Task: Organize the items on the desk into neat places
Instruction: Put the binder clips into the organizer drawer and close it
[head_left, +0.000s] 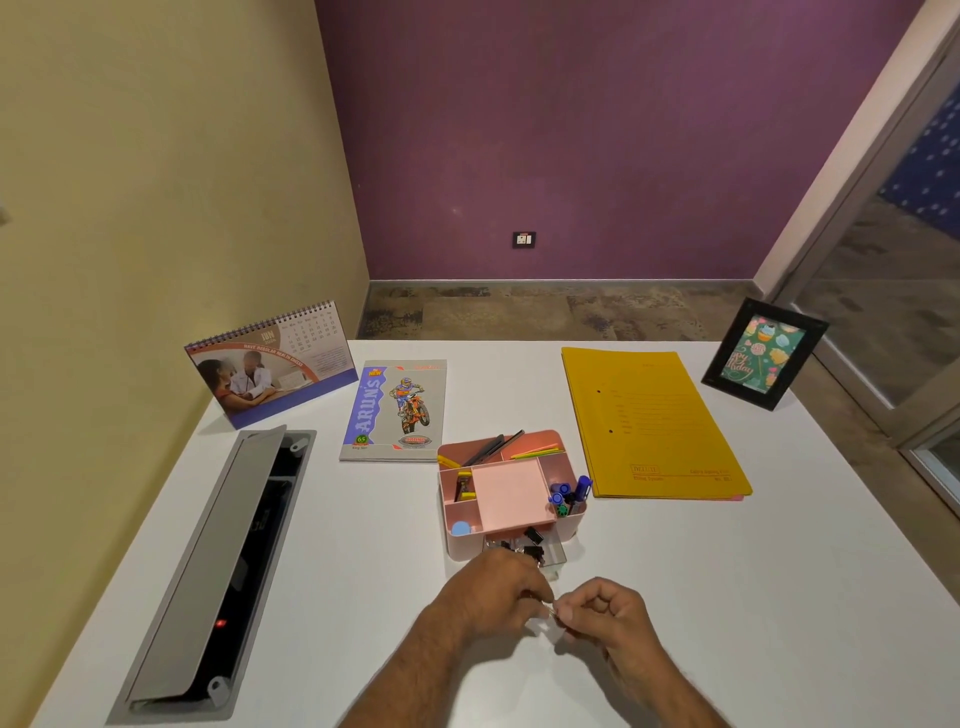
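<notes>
Hands meet at the near edge of the white desk: the left hand and the right hand both have their fingers curled, and together they pinch a small shiny clip between their fingertips, too small to make out further. Just beyond them stands a pink organizer, whose clear front drawer is pulled open toward the hands and holds black binder clips. On top of it lies a pink pad of notes, with blue-capped pens upright in the right compartment, a blue round piece in the near left one, and dark and yellow sticks lying across the far tray. At the left, a grey cable box is sunk into the desk with its lid tilted up and a red light glowing inside. Farther back, left of the organizer, a notebook with a motorbike rider on its cover lies flat; to the right lies a yellow file folder. At the far left corner a spiral desk calendar stands, and at the far right a black picture frame leans upright.
</notes>
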